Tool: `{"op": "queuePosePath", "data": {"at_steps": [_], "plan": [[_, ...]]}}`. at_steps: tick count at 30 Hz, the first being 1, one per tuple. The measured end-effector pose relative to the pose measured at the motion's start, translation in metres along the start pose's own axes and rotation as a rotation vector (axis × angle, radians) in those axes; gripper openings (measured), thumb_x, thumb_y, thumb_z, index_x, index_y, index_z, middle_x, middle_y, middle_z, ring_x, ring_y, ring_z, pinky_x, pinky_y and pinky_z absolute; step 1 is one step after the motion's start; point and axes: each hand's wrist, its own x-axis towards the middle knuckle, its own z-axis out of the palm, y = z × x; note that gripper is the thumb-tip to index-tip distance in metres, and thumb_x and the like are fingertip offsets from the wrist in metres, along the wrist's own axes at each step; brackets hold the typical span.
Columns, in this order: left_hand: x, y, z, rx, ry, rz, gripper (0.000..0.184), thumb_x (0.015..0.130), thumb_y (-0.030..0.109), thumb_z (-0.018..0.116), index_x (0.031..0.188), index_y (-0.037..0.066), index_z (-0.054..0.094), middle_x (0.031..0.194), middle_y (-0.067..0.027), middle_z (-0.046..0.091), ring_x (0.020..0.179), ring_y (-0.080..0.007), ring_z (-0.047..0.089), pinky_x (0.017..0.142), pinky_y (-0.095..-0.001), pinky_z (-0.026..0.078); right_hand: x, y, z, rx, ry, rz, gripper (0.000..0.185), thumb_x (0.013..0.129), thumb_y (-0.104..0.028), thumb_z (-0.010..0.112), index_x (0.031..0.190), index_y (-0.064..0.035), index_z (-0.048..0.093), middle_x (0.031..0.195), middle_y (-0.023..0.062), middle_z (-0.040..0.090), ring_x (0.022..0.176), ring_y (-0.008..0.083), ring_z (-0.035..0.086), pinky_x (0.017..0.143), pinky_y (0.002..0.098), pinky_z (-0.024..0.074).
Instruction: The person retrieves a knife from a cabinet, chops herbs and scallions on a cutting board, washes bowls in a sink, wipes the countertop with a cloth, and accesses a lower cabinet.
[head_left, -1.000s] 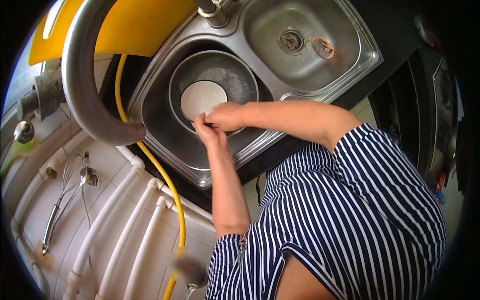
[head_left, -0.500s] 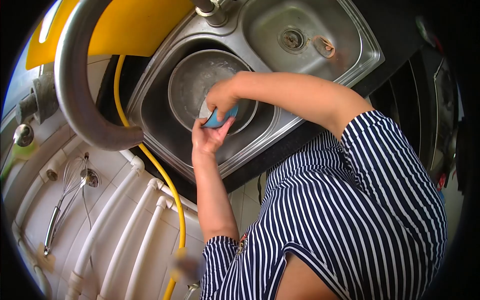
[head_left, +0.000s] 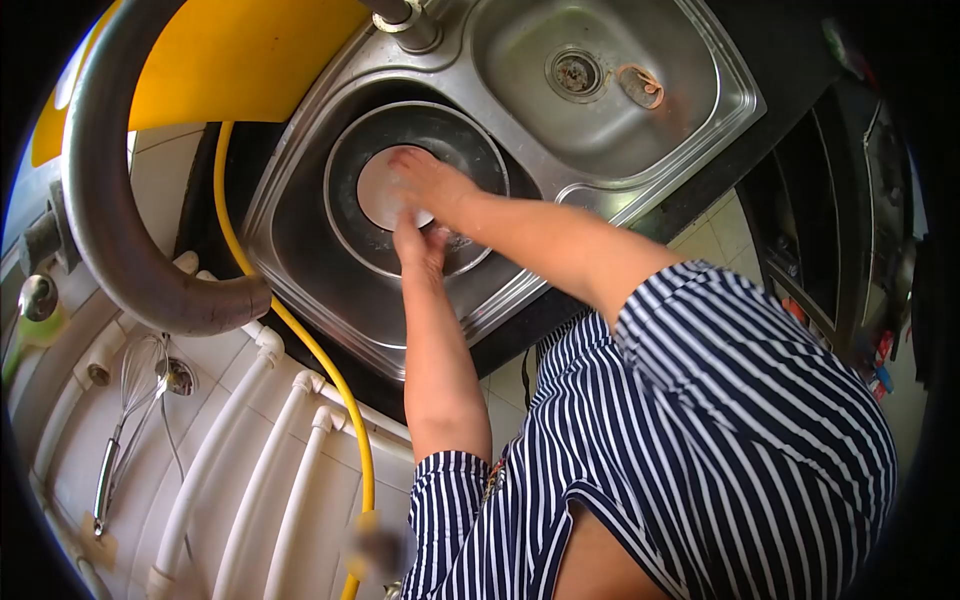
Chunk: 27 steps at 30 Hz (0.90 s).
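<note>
A white-lined bowl (head_left: 375,195) with a dark rim is over a large metal basin (head_left: 345,160), which stands in the left sink compartment. My left hand (head_left: 421,243) holds the bowl at its near edge, thumb on the rim and the other fingers partly hidden beneath. Across the bowl's inner face lies my right hand (head_left: 428,180), fingers spread and blurred by motion. Whether water is in the basin I cannot tell.
The right sink compartment (head_left: 520,70) has a drain and a small orange-rimmed item (head_left: 641,87). A thick curved metal faucet (head_left: 95,200) arches at the left. Beyond are a yellow board (head_left: 230,60), a yellow hose (head_left: 320,355), white pipes (head_left: 215,430) and a hanging whisk (head_left: 135,385).
The bowl, tilted with its blue outside showing half a second ago, has turned its white inside up again. My right hand has opened from its grip and spread over it. The view has shifted slightly.
</note>
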Motion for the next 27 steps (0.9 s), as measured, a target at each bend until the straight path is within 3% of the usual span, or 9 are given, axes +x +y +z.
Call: {"op": "queuePosePath", "data": {"at_steps": [5, 9, 11, 13, 16, 17, 19, 21, 27], "plan": [[-0.005, 0.01, -0.005, 0.21, 0.132, 0.218, 0.042, 0.094, 0.003, 0.05, 0.136, 0.001, 0.052, 0.121, -0.0135, 0.064, 0.104, -0.0314, 0.068, 0.086, -0.0448, 0.059, 0.012, -0.012, 0.048, 0.384, 0.064, -0.124, 0.06, 0.093, -0.021, 0.057, 0.15, -0.0102, 0.043, 0.16, 0.0043, 0.038, 0.151, 0.0206, 0.027, 0.122, 0.0402, 0.0242], [-0.029, 0.023, 0.009, 0.095, -0.046, 0.408, 0.069, 0.075, -0.009, 0.046, 0.142, 0.008, 0.046, 0.13, -0.0129, 0.056, 0.117, -0.0298, 0.059, 0.09, -0.0457, 0.056, 0.014, 0.008, 0.072, -0.229, 0.517, -0.083, 0.052, 0.089, -0.015, 0.06, 0.14, -0.0075, 0.054, 0.145, 0.0099, 0.054, 0.138, 0.0237, 0.047, 0.112, 0.0333, 0.0397], [-0.028, 0.015, 0.005, -0.012, -0.037, 0.375, 0.081, 0.069, -0.01, 0.046, 0.145, 0.016, 0.04, 0.135, -0.012, 0.05, 0.121, -0.0299, 0.054, 0.089, -0.0477, 0.055, 0.003, -0.01, 0.039, 0.325, -0.152, -0.101, 0.044, 0.091, -0.015, 0.057, 0.134, -0.0058, 0.058, 0.143, 0.0121, 0.056, 0.136, 0.0256, 0.05, 0.115, 0.0324, 0.0368], [-0.019, 0.005, -0.006, -0.106, -0.163, 0.284, 0.083, 0.069, -0.009, 0.048, 0.147, 0.019, 0.037, 0.135, -0.0119, 0.05, 0.121, -0.0318, 0.054, 0.09, -0.0488, 0.055, 0.002, -0.009, 0.057, 0.457, -0.01, -0.14, 0.036, 0.09, -0.014, 0.056, 0.124, -0.0042, 0.065, 0.133, 0.0134, 0.063, 0.129, 0.0276, 0.056, 0.113, 0.0369, 0.0406], [-0.027, 0.029, -0.014, 0.111, -0.244, 0.253, 0.074, 0.07, -0.007, 0.051, 0.14, 0.012, 0.038, 0.125, -0.0114, 0.055, 0.112, -0.032, 0.06, 0.09, -0.0489, 0.057, 0.023, 0.001, 0.106, 0.336, 0.92, -0.088, 0.025, 0.086, -0.014, 0.06, 0.107, -0.0067, 0.073, 0.106, 0.0125, 0.073, 0.106, 0.0299, 0.067, 0.094, 0.0437, 0.0524], [-0.037, 0.039, -0.009, 0.155, -0.272, 0.231, 0.071, 0.071, -0.007, 0.051, 0.139, 0.011, 0.038, 0.124, -0.0117, 0.056, 0.11, -0.0311, 0.061, 0.089, -0.0484, 0.057, 0.021, 0.003, 0.09, 0.331, 0.922, -0.089, 0.025, 0.086, -0.014, 0.06, 0.107, -0.0067, 0.073, 0.106, 0.0125, 0.073, 0.106, 0.0299, 0.067, 0.094, 0.0437, 0.0524], [-0.028, 0.032, -0.017, 0.074, -0.261, 0.253, 0.059, 0.076, -0.005, 0.053, 0.134, 0.004, 0.047, 0.125, -0.0132, 0.058, 0.111, -0.0319, 0.061, 0.093, -0.05, 0.056, 0.008, -0.014, 0.06, 0.328, 0.165, -0.154, 0.026, 0.088, -0.017, 0.059, 0.108, -0.0069, 0.073, 0.105, 0.0163, 0.073, 0.109, 0.0327, 0.067, 0.093, 0.0458, 0.0529], [0.0, 0.002, -0.027, -0.248, -0.108, 0.352, 0.055, 0.081, 0.0, 0.057, 0.135, 0.005, 0.045, 0.13, -0.0144, 0.056, 0.118, -0.035, 0.06, 0.098, -0.0535, 0.054, -0.01, -0.035, 0.023, 0.897, 0.133, 0.062, 0.025, 0.086, -0.018, 0.062, 0.104, -0.0062, 0.074, 0.103, 0.0194, 0.072, 0.105, 0.0351, 0.066, 0.092, 0.0467, 0.0523], [-0.048, 0.037, -0.001, 0.081, -0.293, 0.194, 0.073, 0.085, 0.015, 0.066, 0.149, 0.009, 0.03, 0.138, -0.0133, 0.05, 0.12, -0.0286, 0.055, 0.099, -0.0374, 0.051, 0.005, 0.0, 0.07, 0.485, 0.295, -0.202, 0.024, 0.087, -0.024, 0.062, 0.101, -0.0093, 0.075, 0.108, 0.0192, 0.072, 0.111, 0.0348, 0.066, 0.095, 0.0466, 0.0509]]}}
